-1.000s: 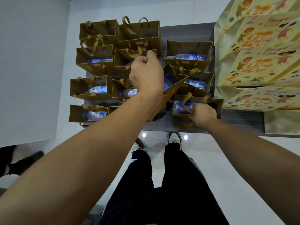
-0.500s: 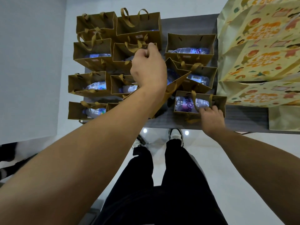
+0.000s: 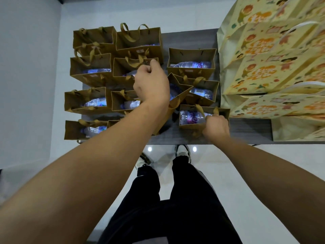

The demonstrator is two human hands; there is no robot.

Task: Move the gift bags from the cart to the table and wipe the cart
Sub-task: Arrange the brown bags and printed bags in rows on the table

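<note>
The left hand (image 3: 151,85) has its fingers curled round the ribbon handles of a tilted brown gift bag (image 3: 175,95) in the middle of the dark table (image 3: 190,37). The right hand (image 3: 216,128) pinches the handle of the nearest bag (image 3: 191,124), by the near edge. More brown bags (image 3: 91,101) holding water bottles crowd the left; large yellow printed bags (image 3: 274,67) wall off the right.
</note>
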